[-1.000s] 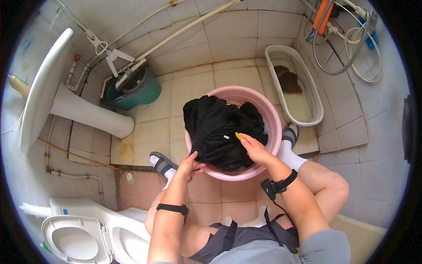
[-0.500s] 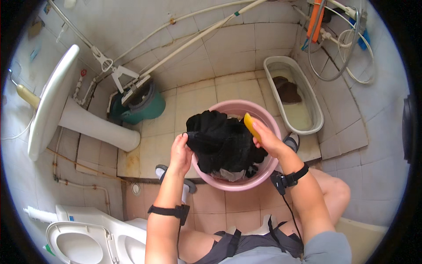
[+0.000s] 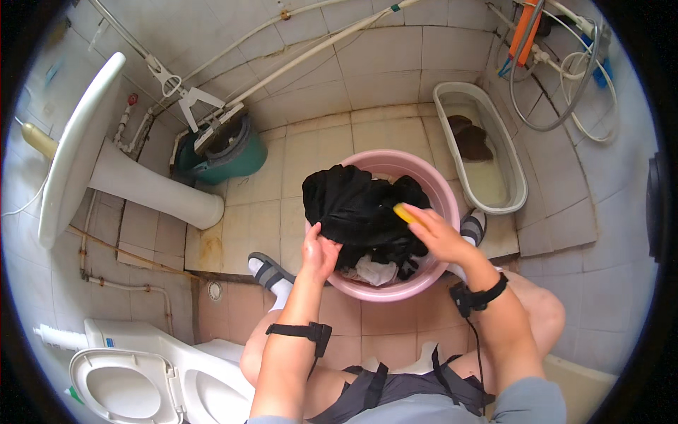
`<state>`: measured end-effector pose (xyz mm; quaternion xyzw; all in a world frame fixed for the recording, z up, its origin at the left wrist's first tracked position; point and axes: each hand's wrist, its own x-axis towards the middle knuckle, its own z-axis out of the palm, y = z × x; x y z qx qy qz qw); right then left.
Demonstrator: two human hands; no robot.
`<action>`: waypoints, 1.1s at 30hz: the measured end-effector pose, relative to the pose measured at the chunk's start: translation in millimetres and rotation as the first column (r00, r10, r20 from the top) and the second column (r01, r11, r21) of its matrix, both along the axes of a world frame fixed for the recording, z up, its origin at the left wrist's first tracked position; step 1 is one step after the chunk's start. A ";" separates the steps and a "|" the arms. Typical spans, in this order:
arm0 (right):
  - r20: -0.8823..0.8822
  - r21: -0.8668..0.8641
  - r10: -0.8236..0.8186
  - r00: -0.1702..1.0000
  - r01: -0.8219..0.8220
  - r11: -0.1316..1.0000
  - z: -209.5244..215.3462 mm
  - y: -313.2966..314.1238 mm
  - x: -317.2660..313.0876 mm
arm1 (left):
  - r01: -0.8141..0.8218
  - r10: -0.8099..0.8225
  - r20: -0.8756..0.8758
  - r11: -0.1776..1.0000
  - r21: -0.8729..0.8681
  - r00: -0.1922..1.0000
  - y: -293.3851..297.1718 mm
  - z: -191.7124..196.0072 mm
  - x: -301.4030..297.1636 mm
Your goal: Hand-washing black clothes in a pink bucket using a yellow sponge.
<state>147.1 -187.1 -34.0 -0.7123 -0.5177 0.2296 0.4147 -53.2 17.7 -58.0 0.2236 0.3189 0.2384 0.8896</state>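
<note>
A pink basin [image 3: 435, 180] on the floor in front of me holds a heap of dark laundry. My left hand [image 3: 321, 256] grips the near left edge of a black garment [image 3: 353, 206], its fingers partly hidden by the cloth. In my right hand [image 3: 443, 239] is a yellow bar of soap [image 3: 405, 213], held over the right part of the black garment. A whitish cloth [image 3: 376, 270] shows at the near side of the basin, beneath the black one.
Beyond the basin at right stands a white tub [image 3: 519, 191] with water and a brown thing in it. A green mop bucket [image 3: 244, 159] is at far left, beside the sink pedestal [image 3: 155, 185]. The toilet [image 3: 134, 346] lies near left. My slippered feet flank the basin.
My left hand has moved right and nearer to me, drawing the black garment's edge along. My right hand has shifted slightly right and nearer, with the soap now lying lower over the cloth.
</note>
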 end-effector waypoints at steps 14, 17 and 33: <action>0.561 0.184 -0.214 0.800 0.131 0.974 -25.3 70.3 -102.5 | -0.125 0.121 0.089 0.991 0.049 0.989 -2.3 -17.7 11.5; 0.547 0.187 -0.224 0.807 0.144 0.972 -36.4 69.7 -89.2 | -0.066 0.065 0.083 0.998 0.004 0.994 -5.0 -15.0 13.4; 0.205 0.264 -0.425 0.882 0.368 0.892 -6.3 72.0 -85.1 | -0.005 0.042 -0.140 0.967 0.253 0.989 -18.6 1.3 13.3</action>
